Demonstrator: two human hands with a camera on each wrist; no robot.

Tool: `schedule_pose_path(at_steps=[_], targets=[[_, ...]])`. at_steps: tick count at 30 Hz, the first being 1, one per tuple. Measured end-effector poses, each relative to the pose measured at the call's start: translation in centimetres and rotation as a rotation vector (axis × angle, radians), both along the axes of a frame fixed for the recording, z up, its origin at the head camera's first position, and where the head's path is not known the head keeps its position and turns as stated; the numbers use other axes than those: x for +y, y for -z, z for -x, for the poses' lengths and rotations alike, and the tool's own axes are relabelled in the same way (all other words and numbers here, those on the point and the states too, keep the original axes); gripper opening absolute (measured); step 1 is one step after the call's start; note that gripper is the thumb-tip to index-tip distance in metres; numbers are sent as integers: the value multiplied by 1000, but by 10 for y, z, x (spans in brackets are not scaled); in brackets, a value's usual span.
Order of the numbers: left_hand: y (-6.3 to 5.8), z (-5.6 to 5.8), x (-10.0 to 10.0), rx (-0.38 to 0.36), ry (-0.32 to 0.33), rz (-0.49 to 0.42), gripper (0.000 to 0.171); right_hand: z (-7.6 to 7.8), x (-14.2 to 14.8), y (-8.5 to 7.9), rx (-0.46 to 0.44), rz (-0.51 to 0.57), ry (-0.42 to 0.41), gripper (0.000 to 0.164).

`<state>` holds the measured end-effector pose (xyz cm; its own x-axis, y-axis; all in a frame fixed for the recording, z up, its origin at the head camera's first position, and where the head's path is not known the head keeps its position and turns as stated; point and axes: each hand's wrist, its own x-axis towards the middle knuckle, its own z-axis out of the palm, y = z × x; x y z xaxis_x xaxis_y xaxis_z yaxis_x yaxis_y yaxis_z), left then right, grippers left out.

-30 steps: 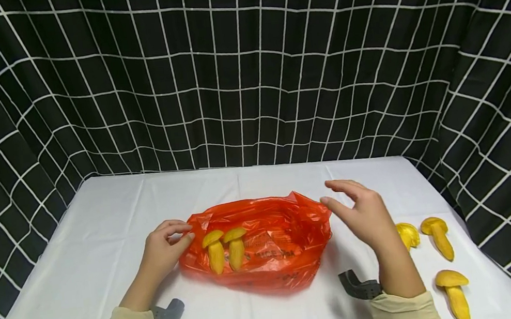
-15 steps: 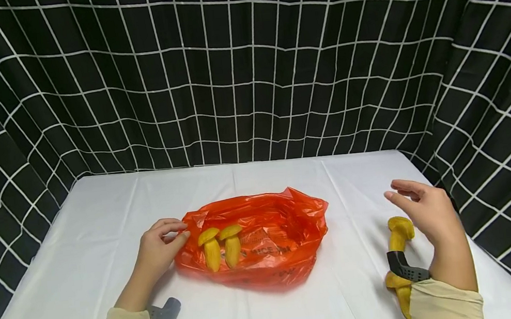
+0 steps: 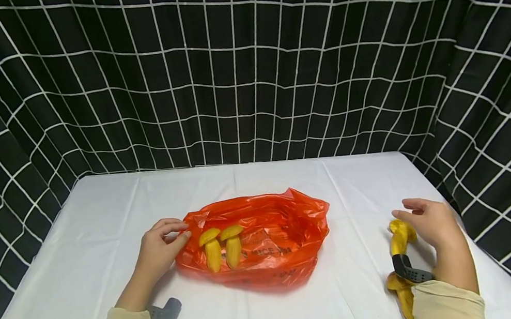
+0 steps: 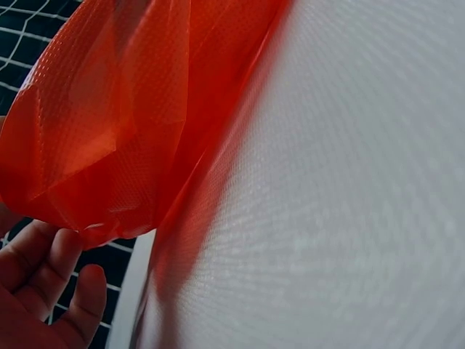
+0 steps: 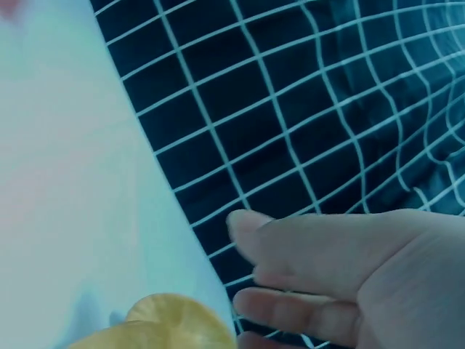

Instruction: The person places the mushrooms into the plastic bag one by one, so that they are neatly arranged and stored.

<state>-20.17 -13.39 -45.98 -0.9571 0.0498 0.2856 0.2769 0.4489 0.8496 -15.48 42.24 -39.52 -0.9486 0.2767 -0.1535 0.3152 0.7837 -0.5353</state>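
Note:
A red plastic bag (image 3: 272, 277) lies with its mouth spread on the white table, two yellow mushrooms (image 3: 233, 247) side by side in its left part. My left hand (image 3: 159, 250) holds the bag's left edge between thumb and fingers; in the left wrist view the other fingers (image 4: 54, 254) curl loosely below the red film. Over at the right, my right hand (image 3: 432, 224) hovers with thumb and fingers apart, right beside the cap of another yellow mushroom (image 3: 399, 235). Closer to me, a further yellow mushroom (image 3: 404, 294) is partly covered by the sleeve.
White cloth (image 3: 117, 221) covers the table. Black curtains with a white grid (image 3: 237, 78) stand behind and on both sides. Dark wrist cameras (image 3: 166, 313) stick out from both wrists.
My right hand has moved right, away from the bag's right edge, then lowered toward a mushroom. The left hand stays at the bag; the head view has shifted slightly.

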Motion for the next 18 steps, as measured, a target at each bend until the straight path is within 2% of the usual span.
schedule_pose_path(at_steps=[5, 10, 18], targets=[[0, 0, 0, 2, 9, 1, 17, 3, 2, 9, -68, 25, -42, 70], [0, 0, 0, -11, -5, 16, 17, 7, -1, 15, -50, 21, -61, 53], [-2, 1, 0, -22, -6, 13, 18, 8, 0, 16, -55, 14, -32, 57]])
